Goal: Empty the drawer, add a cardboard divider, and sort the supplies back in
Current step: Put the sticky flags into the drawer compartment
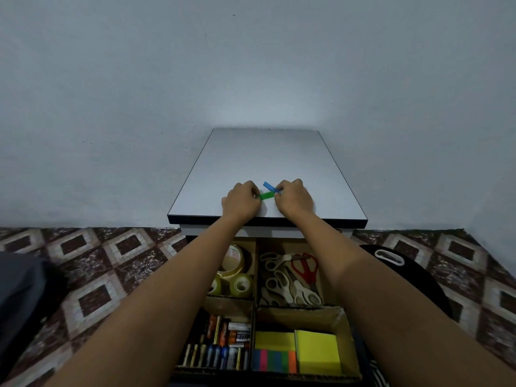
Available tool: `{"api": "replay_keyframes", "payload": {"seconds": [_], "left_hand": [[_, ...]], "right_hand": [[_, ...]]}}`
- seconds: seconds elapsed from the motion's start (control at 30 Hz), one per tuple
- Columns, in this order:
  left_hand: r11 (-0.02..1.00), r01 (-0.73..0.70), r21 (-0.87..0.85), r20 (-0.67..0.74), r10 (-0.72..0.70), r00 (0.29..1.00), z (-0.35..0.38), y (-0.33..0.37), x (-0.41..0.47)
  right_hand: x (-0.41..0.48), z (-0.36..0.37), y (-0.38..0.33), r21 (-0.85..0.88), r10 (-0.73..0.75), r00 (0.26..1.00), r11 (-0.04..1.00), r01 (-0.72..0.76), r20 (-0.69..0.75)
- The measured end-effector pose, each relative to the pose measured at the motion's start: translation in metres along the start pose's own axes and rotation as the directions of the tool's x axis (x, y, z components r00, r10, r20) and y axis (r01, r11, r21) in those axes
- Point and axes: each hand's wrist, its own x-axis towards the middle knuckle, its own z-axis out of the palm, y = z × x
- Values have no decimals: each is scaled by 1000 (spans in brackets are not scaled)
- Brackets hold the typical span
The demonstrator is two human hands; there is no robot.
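1. Both forearms cross the open drawer (349,344) and hide parts of its side compartments. Its near edge is cut off at 6 o'clock.
2. The left hand (241,203), fingers curled, pinches one end of a flat green strip (267,195). The right hand (294,201), at its 3 o'clock, pinches a blue strip (269,186) where the two strips meet. What the strips are made of is unclear.
3. Both hands rest on a smooth white tabletop (265,157) with a dark edge.
4. A brown cardboard divider (254,275) forms a cross in the drawer. Glossy tape rolls (241,286) sit at 10 o'clock, scissors (290,280) at 2, cylindrical batteries (223,344) at 7 and square sticky notes (317,353) at 5.
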Motion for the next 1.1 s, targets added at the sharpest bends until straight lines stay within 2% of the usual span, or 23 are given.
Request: {"api": "replay_keyframes", "payload": {"seconds": [0.13,0.27,0.4,0.57,0.83,0.93,1.1], "left_hand": [[1000,-2,-23,1,2,1000,-1,0,-2],[990,-1,-138,-40,-5,999,-3,-1,-8],[978,-29,-209,-78,13,997,-3,-4,-14],[952,-21,-307,-101,-10,995,-6,-4,-21],[881,-70,-469,-231,-46,972,-14,-6,-81],[867,-29,-498,-198,-81,977,-9,-19,-111],[858,93,-505,-61,-143,988,9,-43,-154]], "right_hand": [[-1,-2,3,69,-3,1000,998,3,-8],[-4,-2,7,198,30,998,980,-18,-61],[-8,-6,10,397,51,997,918,-25,-55],[-14,-11,14,566,44,998,824,-14,-40],[-58,-26,17,685,14,1000,728,-8,-3],[-86,-24,23,732,-2,997,679,-55,77],[-135,0,48,697,-53,972,707,-125,228]]}}
